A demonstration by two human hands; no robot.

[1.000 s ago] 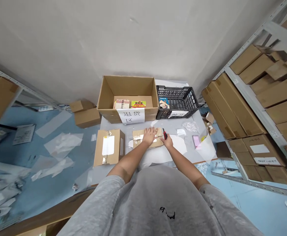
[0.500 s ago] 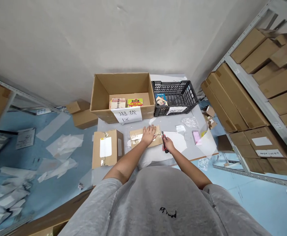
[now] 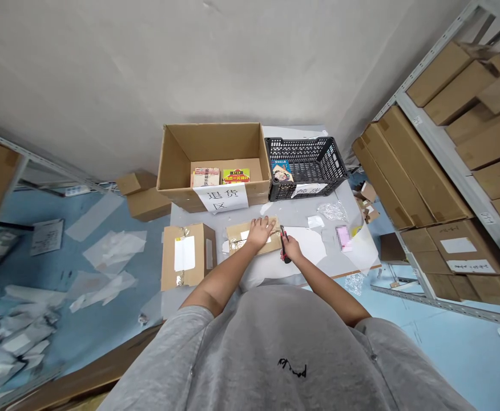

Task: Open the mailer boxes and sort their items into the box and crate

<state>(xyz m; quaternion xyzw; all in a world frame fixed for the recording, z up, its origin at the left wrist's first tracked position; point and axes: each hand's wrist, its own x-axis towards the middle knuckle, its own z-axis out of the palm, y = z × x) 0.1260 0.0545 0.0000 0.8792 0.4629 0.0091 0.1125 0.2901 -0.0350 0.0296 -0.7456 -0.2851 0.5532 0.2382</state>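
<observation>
A small taped cardboard parcel (image 3: 238, 238) lies on the white table (image 3: 301, 220) in front of me. My left hand (image 3: 261, 230) rests flat on its top with the fingers spread. My right hand (image 3: 291, 249) is closed round a red and black box cutter (image 3: 283, 242) just right of the parcel's end. Left of the parcel stands another cardboard box (image 3: 185, 254) with a white label.
At the back of the table an open carton (image 3: 213, 149) with a paper sign holds a few books, beside a black plastic crate (image 3: 307, 165). Shelves of cartons (image 3: 442, 165) stand on the right. Plastic wrapping and paper litter the blue floor (image 3: 83, 262) on the left.
My right hand with the cutter has drawn back from the parcel's right end toward me. The left hand stays on the parcel. The view has shifted slightly.
</observation>
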